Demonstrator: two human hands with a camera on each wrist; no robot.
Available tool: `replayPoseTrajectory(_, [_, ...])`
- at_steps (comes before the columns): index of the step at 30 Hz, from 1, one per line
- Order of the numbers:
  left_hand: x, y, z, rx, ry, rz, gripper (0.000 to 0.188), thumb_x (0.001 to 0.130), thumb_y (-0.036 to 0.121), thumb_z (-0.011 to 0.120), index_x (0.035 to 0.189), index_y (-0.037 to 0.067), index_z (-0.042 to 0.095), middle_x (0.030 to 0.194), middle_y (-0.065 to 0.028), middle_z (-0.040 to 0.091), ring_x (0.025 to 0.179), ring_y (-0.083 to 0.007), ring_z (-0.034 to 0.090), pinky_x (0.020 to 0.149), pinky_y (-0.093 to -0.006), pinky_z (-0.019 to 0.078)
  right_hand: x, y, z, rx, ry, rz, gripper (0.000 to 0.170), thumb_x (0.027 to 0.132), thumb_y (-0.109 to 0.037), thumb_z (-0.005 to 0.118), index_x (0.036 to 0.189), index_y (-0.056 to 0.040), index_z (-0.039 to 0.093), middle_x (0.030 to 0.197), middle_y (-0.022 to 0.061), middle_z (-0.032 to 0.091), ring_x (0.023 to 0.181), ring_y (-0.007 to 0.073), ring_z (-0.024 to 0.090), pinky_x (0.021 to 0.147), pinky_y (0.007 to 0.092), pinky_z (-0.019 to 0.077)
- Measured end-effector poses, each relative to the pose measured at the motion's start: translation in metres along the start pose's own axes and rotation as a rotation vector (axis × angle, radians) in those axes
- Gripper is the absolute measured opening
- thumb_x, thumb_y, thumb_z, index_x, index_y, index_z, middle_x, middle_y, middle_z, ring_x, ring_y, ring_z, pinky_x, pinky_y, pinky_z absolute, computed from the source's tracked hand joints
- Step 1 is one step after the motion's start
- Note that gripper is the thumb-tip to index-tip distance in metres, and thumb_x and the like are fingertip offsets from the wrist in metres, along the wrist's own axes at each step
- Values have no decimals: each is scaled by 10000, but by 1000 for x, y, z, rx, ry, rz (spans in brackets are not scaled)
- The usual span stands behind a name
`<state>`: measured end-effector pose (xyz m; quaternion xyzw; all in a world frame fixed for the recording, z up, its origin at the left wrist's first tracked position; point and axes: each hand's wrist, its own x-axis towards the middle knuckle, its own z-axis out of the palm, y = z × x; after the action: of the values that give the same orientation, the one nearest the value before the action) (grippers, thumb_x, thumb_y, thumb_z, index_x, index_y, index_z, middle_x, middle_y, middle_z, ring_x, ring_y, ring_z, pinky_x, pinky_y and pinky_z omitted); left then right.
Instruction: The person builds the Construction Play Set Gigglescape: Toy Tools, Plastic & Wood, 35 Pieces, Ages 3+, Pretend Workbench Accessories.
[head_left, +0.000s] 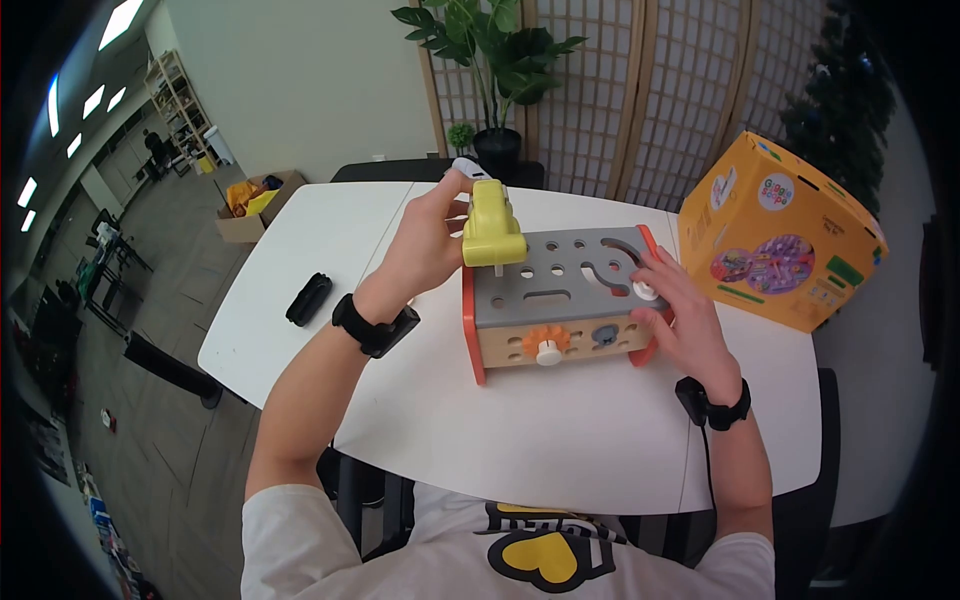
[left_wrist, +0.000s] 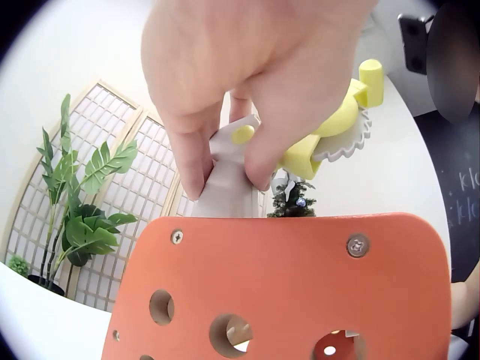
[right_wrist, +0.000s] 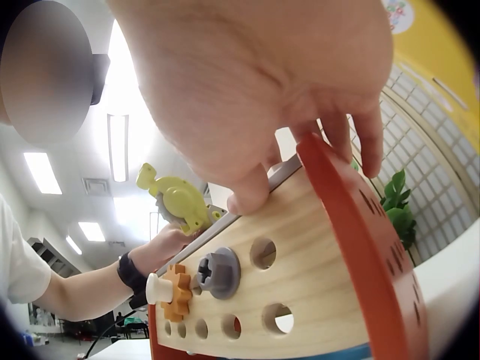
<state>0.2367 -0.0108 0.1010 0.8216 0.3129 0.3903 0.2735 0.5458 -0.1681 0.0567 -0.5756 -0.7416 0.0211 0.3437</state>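
Nearest me, an orange gear (head_left: 530,340) with a white knob (head_left: 549,354) sits on the front of the toy workbench (head_left: 500,308), which stands on the white surface (head_left: 450,430). My right hand (head_left: 692,322) grips its right end, fingers bent over the top, thumb at the front edge. My left hand (head_left: 425,245) grasps the grey handle of the yellow toy saw (head_left: 491,228) over the bench's left part; I can't tell whether they touch. Farther off stand a yellow box (head_left: 785,235), right, and a potted plant (head_left: 497,145).
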Motion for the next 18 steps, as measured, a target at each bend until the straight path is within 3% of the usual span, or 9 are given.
replayPoseTrajectory(3, [-2, -1, 0, 51, -10, 21, 385, 869, 14, 759, 1160, 52, 509, 1053, -104, 716, 984, -178, 720, 860, -325, 566, 0, 1, 0, 13, -13, 12, 340, 899, -120, 738, 1224, -60, 658, 1454, 210, 578, 1457, 380, 436, 895, 403, 573])
replayPoseTrajectory(6, [-4, -1, -7, -16, -88, -18, 419, 906, 117, 769, 1240, 58, 523, 1217, -156, 700, 1128, -308, 705, 1005, -401, 559, 2, 1, -2, 5, -34, 26, 338, 903, -95, 717, 1234, -69, 654, 1466, 197, 573, 1467, 366, 425, 933, 414, 557])
replayPoseTrajectory(12, [-10, -9, -29, 146, -183, 205, 579, 935, 215, 744, 1455, 110, 513, 1284, -158, 684, 1211, -290, 662, 1008, -414, 540, 8, 9, -3, -18, -44, 62, 366, 930, -47, 656, 1291, -102, 640, 1561, 133, 489, 1497, 335, 384, 1066, 412, 491])
replayPoseTrajectory(15, [-16, -34, -29, 64, -169, 151, 555, 936, 279, 733, 1439, 111, 568, 1291, -158, 685, 1180, -299, 673, 989, -410, 536, 10, 22, 2, -46, 2, 77, 461, 947, -5, 607, 1388, -140, 602, 1593, 114, 450, 1504, 328, 371, 1107, 404, 468])
replayPoseTrajectory(18, [-19, -69, -34, 303, -277, -142, 417, 925, 232, 738, 1303, 69, 670, 1277, -141, 703, 1191, -287, 660, 1009, -429, 515, 12, 36, 4, -158, 63, 91, 559, 961, 36, 553, 1477, -179, 541, 1601, 110, 437, 1497, 329, 379, 1121, 403, 458])
